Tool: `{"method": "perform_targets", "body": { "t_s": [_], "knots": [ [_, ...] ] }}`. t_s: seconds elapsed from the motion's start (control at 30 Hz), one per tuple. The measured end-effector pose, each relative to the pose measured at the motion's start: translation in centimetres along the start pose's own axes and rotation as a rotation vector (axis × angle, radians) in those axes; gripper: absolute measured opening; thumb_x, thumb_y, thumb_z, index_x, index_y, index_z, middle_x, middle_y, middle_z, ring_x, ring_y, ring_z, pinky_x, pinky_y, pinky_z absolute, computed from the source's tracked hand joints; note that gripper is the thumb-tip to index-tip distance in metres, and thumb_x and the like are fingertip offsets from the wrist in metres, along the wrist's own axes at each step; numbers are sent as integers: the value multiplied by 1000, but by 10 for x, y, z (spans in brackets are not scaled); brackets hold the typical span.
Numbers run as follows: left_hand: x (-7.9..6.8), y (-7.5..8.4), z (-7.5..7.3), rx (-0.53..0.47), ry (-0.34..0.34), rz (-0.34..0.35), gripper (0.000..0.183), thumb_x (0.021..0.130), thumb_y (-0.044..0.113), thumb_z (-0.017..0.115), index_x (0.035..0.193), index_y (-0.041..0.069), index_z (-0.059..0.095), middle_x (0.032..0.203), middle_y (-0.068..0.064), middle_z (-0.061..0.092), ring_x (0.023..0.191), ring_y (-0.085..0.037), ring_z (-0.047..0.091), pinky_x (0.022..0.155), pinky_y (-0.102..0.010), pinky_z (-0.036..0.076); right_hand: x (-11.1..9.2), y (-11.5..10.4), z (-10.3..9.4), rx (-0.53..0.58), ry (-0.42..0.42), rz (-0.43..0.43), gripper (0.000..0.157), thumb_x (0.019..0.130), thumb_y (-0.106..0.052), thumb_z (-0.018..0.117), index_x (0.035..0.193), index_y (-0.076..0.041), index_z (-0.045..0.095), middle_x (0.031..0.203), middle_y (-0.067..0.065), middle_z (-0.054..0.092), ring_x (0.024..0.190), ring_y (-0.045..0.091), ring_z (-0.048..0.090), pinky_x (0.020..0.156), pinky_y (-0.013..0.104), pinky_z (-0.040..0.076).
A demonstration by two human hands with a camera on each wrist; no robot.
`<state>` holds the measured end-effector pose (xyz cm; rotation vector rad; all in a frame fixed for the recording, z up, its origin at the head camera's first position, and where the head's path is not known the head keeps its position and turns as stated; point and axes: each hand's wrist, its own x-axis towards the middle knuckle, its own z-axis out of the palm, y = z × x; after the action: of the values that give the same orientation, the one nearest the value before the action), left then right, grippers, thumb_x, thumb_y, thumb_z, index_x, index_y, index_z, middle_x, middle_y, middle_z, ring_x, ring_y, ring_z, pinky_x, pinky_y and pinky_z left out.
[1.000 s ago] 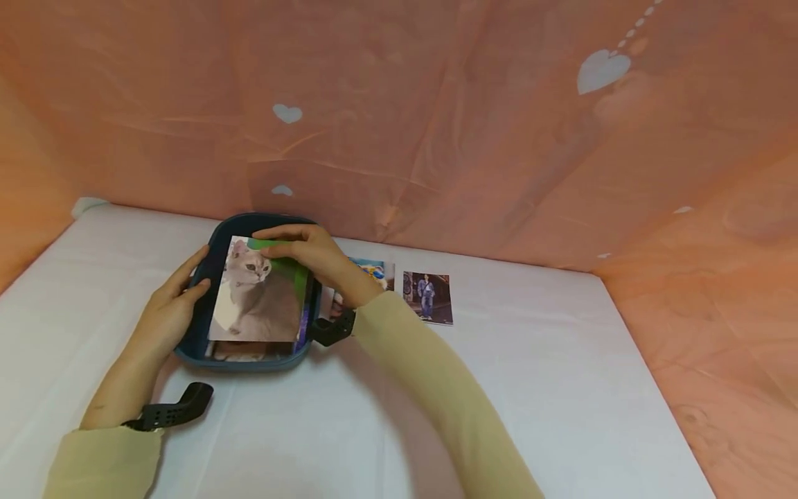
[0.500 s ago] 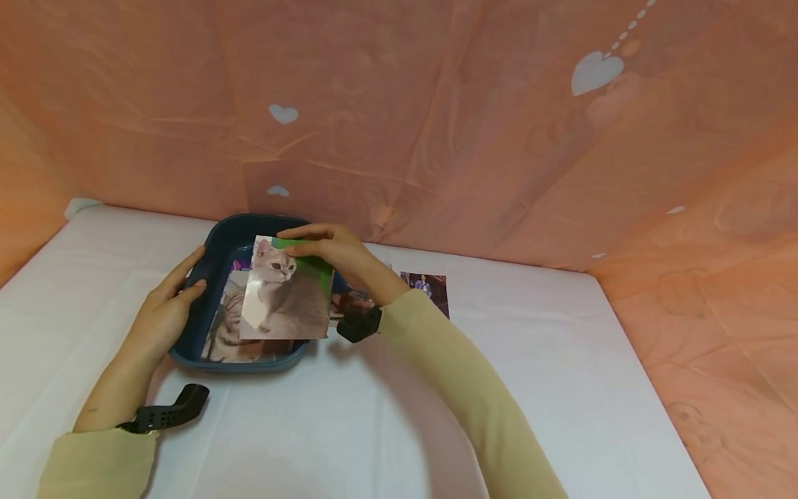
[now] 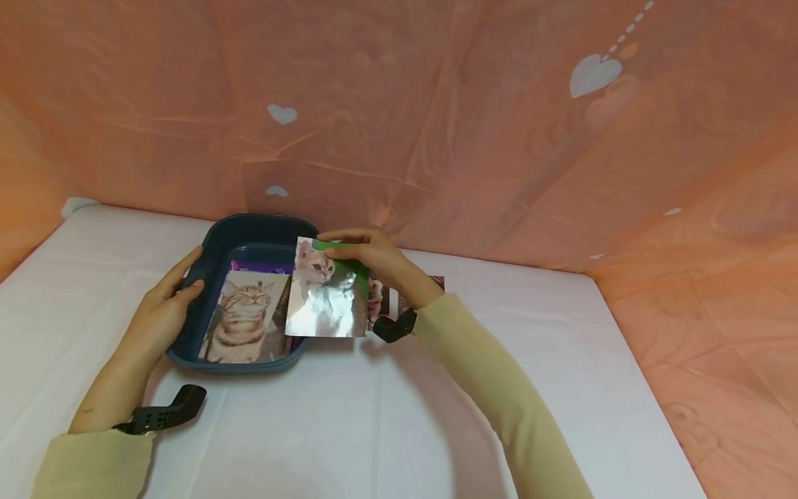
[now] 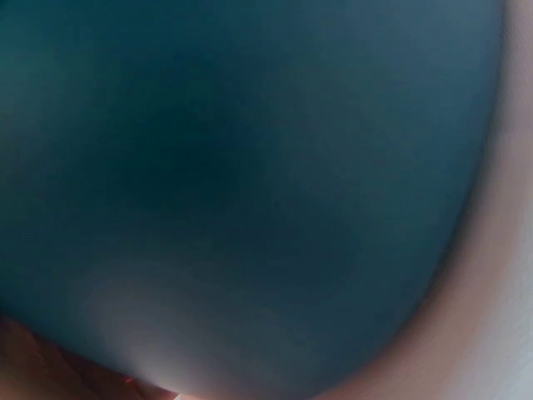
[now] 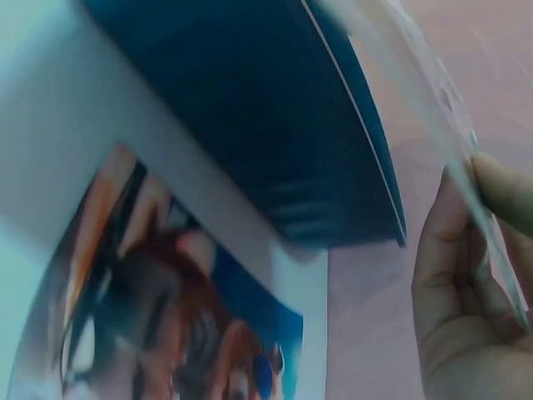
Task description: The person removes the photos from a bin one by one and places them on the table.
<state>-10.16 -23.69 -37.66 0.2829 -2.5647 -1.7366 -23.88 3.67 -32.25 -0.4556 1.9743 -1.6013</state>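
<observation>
My left hand [image 3: 158, 315] grips the left rim of a dark blue plastic tub [image 3: 249, 369], whose wall [image 4: 250, 167] fills the left wrist view, blurred. Between thumb and fingers, my right hand [image 3: 386, 263] pinches the top of a glossy photo print of a pale cat [image 3: 327, 298], held upright over the tub's right rim. The right wrist view shows this print [image 5: 441, 108] edge-on beside my fingers. Inside the tub lies a striped-cat photo [image 3: 243, 326], with a purple picture [image 3: 264, 266] partly showing behind it.
Right of the tub, photos [image 3: 377, 301] lie on the white cloth [image 3: 530, 346], partly hidden by my right hand and arm. One such photo [image 5: 166, 325] shows close up in the right wrist view. An orange curtain [image 3: 399, 125] hangs behind the table.
My right hand has carried the pale-cat photo rightward from above the middle of the tub to its right rim, uncovering the striped-cat photo. My left hand stays on the tub.
</observation>
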Motion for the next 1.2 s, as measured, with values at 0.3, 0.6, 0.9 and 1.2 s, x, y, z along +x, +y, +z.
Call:
{"method": "perform_targets", "body": {
  "t_s": [0.3,0.6,0.9,1.2],
  "knots": [
    [0,-2,-1,52,17,19,55,103,31,34,154,27,14,137,-35,36,112,-40,42,82,-35,39,-9,10,-29,87,77,21,37,89,-4,64,126,-4,63,130,2,57,84,6,61,66,18,47],
    [-1,2,-1,-2,-2,-10,55,104,32,33,154,29,11,148,-37,23,129,-52,27,101,-68,24,-22,13,-61,36,139,33,39,89,-5,65,128,-4,61,142,1,51,89,10,58,64,21,46],
    [-1,2,-2,-3,-1,-7,55,104,32,33,154,28,11,149,-38,20,131,-55,23,103,-70,20,-34,25,-96,-85,225,82,39,88,-10,67,127,-7,63,120,6,63,90,14,58,72,26,48],
    [0,1,-4,4,16,-8,55,103,31,33,154,28,13,147,-39,23,129,-54,26,102,-70,21,-44,38,-124,-224,236,94,40,88,-11,67,127,-7,62,136,10,56,127,23,48,99,35,42]
  ]
}}
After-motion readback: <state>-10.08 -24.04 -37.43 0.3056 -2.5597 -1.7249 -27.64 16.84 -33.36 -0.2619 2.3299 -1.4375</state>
